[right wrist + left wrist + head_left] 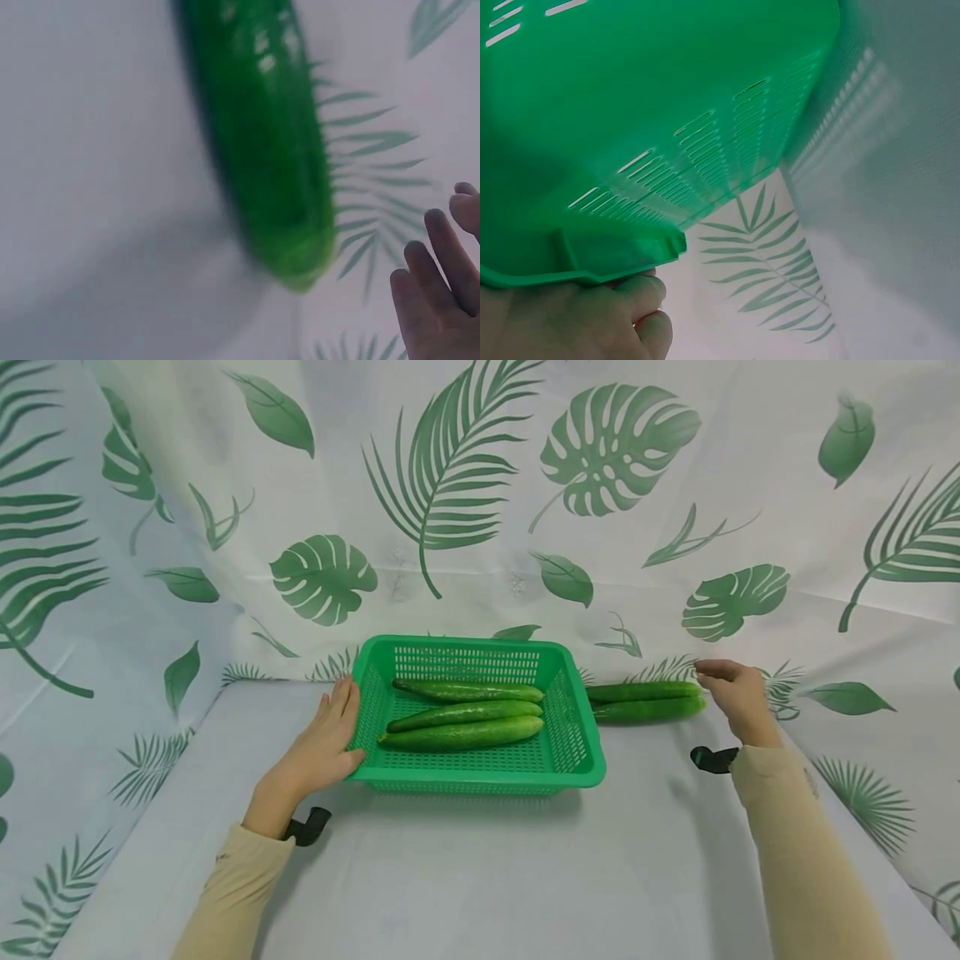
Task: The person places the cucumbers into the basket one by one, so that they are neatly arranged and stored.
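Three cucumbers [461, 734] lie side by side in the green plastic basket [480, 782]. My left hand [322, 747] rests along the basket's left side, fingers fairly straight on the rim and thumb at the front corner. In the left wrist view, the hand [592, 319] touches the rim beside the slotted wall. My right hand [738, 697] hovers holding nothing, just past the right ends of two more cucumbers [652, 710] on the table, whose left ends the basket hides. In the right wrist view, loosely spread fingers [427, 277] are apart from the cucumber [270, 150].
A white table surface [480, 877] extends in front of the basket. Behind and at the sides hangs a white sheet [465, 602] printed with green leaves, meeting the table just behind the basket and cucumbers. A black wrist strap piece [712, 760] sits by the right sleeve.
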Motion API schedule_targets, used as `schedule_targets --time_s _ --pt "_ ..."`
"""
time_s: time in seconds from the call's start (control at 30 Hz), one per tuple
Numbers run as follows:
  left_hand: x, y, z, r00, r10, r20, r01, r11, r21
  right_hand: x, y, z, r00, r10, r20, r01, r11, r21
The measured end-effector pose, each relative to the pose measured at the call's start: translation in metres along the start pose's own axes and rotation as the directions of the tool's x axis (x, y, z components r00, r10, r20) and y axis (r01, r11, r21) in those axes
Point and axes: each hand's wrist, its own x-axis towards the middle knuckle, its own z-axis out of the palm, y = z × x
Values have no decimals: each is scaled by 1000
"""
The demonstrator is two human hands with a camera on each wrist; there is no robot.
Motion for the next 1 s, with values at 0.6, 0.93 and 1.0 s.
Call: schedule_targets --time_s 0.6,0.93,1.0 --pt "0 0 1 1000 5 -26 -5 1000 0 -1 50 12 956 -59 289 147 945 -294" --pt "2 -1 1 1000 -2 -16 2 1000 11 -42 68 8 955 30 297 6 993 -119" --pt "2 -1 1 1000 -4 -14 4 1000 11 -55 69 8 959 54 280 -31 996 -87"
